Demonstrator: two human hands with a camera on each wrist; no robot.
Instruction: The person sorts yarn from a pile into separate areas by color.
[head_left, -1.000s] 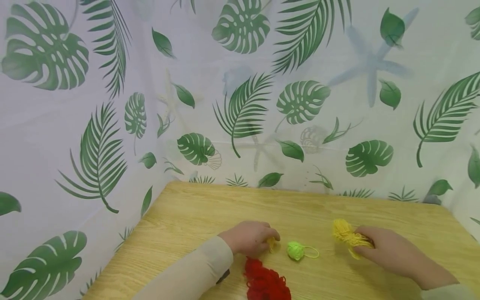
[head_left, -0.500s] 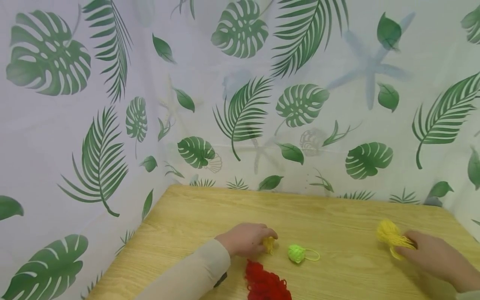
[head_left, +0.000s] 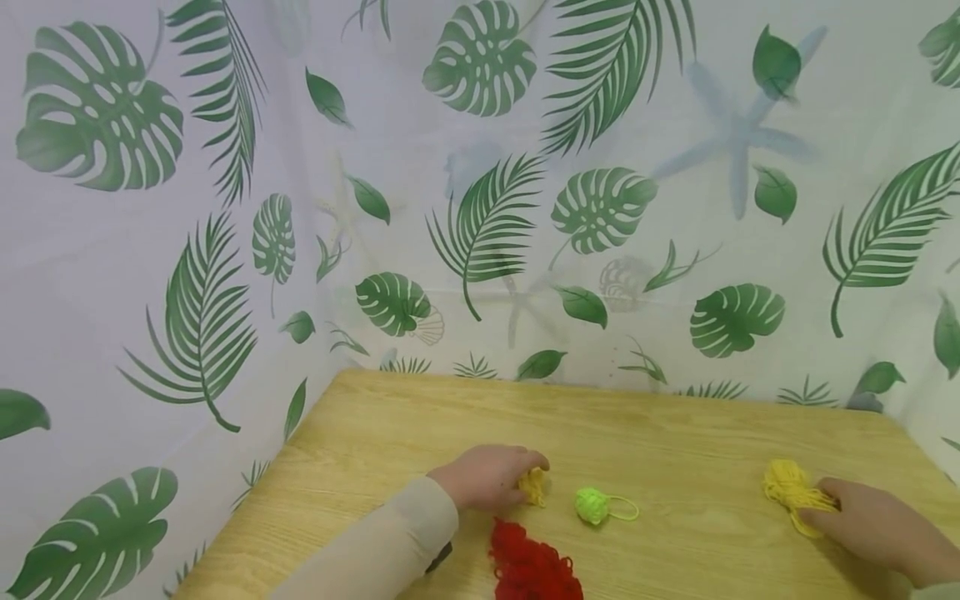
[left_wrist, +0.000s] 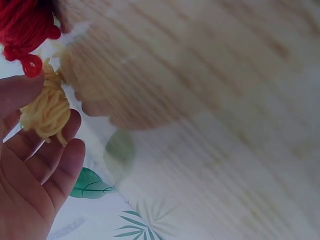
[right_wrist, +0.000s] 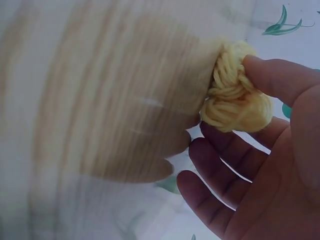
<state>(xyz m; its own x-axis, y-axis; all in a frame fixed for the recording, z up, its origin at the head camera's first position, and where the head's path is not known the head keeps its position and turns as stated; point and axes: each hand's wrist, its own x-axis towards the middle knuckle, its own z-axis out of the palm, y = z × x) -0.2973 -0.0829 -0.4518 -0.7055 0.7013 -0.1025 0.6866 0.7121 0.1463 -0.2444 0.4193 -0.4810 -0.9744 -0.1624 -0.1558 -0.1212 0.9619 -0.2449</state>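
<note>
At the right of the table, my right hand (head_left: 877, 521) pinches a bright yellow yarn bundle (head_left: 791, 487) by its near end. The right wrist view shows the thumb on top of that bundle (right_wrist: 235, 107) and the fingers beneath it. Near the middle, my left hand (head_left: 487, 479) holds a smaller orange-yellow ball of yarn (head_left: 533, 486) between thumb and fingers, close over the tabletop. A lime green yarn ball (head_left: 592, 506) with a loose loop lies to the right of the left hand. Just in front of that hand is a red heap of yarn (head_left: 532, 567).
The wooden table (head_left: 637, 433) reaches back to a white curtain (head_left: 510, 333) printed with green leaves, which also stands along the left side. A small dark object (head_left: 438, 558) shows beside the left sleeve (head_left: 375, 542).
My right hand has carried the yellow yarn bundle to the right, then lowered it toward the table. My left hand has shifted slightly left with the orange-yellow yarn. The green and red yarn stay put.
</note>
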